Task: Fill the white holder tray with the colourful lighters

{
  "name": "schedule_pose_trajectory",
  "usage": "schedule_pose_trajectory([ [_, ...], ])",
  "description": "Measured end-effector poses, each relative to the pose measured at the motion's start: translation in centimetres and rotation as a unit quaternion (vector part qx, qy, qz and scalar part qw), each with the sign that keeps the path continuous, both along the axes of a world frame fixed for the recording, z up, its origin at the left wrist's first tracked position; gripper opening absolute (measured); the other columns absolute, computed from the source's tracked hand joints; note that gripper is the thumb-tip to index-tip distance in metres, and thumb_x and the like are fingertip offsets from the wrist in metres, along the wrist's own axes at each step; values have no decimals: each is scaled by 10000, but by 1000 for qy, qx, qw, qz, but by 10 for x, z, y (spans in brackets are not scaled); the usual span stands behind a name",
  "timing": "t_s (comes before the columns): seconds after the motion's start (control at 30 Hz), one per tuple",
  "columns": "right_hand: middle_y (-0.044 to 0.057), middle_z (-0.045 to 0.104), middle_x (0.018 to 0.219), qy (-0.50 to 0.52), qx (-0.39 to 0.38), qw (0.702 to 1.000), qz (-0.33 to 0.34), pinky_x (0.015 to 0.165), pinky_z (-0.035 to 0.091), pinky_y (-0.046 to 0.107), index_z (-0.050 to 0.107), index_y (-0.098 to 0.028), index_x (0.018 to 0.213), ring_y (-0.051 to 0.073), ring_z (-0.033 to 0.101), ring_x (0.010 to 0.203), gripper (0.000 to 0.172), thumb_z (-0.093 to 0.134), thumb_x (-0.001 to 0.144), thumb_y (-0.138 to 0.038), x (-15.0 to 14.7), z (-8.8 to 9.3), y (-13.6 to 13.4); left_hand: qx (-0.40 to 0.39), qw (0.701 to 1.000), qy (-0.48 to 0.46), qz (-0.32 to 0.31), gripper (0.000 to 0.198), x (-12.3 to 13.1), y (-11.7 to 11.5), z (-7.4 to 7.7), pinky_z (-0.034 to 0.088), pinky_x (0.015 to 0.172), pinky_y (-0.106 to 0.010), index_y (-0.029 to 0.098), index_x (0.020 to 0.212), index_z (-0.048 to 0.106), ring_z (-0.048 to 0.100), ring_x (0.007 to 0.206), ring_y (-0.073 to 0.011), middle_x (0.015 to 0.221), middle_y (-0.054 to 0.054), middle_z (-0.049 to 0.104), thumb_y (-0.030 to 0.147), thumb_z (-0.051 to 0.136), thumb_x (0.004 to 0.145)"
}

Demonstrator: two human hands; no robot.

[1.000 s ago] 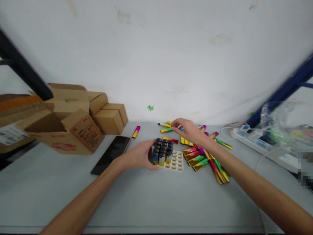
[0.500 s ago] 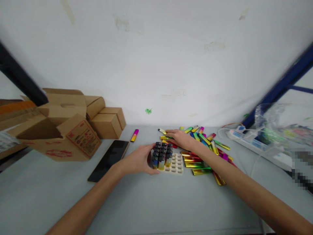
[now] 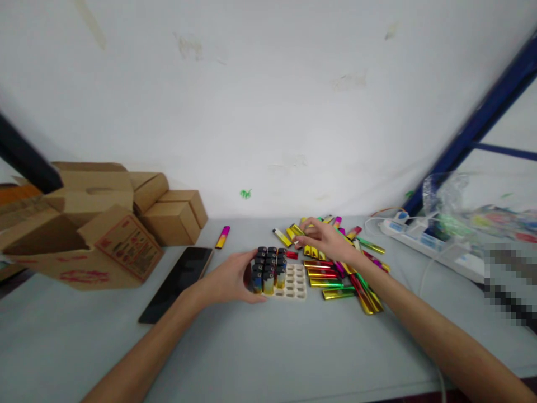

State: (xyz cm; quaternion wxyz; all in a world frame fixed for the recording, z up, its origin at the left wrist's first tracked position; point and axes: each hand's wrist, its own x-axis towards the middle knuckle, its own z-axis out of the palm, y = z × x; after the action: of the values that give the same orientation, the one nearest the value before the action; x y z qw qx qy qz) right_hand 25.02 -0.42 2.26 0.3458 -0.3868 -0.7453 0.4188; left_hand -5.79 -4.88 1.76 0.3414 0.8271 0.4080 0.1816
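My left hand [image 3: 232,277] curves round the left side of a white holed tray [image 3: 297,282], thumb in front and fingers behind. Several black-topped lighters [image 3: 269,271] stand upright in the tray's left part, while holes show on its right. My right hand [image 3: 325,238] is above the back right of the tray, its fingertips pinched together. A small pale bit shows at the fingertips, too small to name. Under and beside this hand lies a pile of shiny, flat, multicoloured pieces [image 3: 331,282], long like lighter bodies. One yellow piece with a dark end [image 3: 282,237] lies behind the tray.
A black tablet-like slab [image 3: 176,285] lies left of my left hand. Beyond it stand an open cardboard box [image 3: 84,263] and smaller cartons [image 3: 172,224]. A pink-and-yellow piece [image 3: 222,237] lies near the wall. At right are a white power strip [image 3: 432,246] with cables and a clear plastic bag [image 3: 482,207].
My right hand has lifted from the pieces behind the tray and moved right, its fingers now pinched. My left hand stays at the tray. The whole view has shifted slightly.
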Motion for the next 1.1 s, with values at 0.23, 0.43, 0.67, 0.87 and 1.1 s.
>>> schedule_pose_trajectory([
  [0.23,49,766,1049,168,-117,979,20,835,636,384,545,-254,1285,190,778,828,549,826,886,-506,3,10,-33,2,1000,11,4,673,-1,3,-2,582,689,-334,212,1163,661,712,866,-283,936,-47,749,507,921,617],
  [0.43,-30,694,862,156,-83,984,-5,436,333,225,574,-250,1310,65,376,465,463,682,984,-560,4,7,-37,14,1000,15,6,680,-1,2,2,605,829,-385,179,1199,663,715,1025,-339,1055,-80,766,492,916,651],
  [0.67,-47,596,732,51,51,996,-56,564,400,232,625,-213,1029,107,507,592,304,666,1004,-513,6,5,-41,-22,1000,13,11,671,-1,3,-1,604,725,-343,189,1204,667,723,923,-298,1003,-59,769,496,907,658],
  [0.87,-59,529,592,63,-37,996,-55,504,374,264,704,-178,999,123,458,498,465,716,925,-637,3,8,-44,-9,1000,21,14,639,-2,2,1,601,748,-339,199,1206,672,727,963,-306,1032,-57,773,458,901,670],
  [1.1,42,660,895,44,66,996,-35,825,532,351,655,-195,871,205,630,882,493,595,1007,-665,4,4,-43,6,1000,11,5,710,-4,3,-2,597,875,-355,203,1286,662,711,1087,-328,1205,-61,772,449,914,668],
])
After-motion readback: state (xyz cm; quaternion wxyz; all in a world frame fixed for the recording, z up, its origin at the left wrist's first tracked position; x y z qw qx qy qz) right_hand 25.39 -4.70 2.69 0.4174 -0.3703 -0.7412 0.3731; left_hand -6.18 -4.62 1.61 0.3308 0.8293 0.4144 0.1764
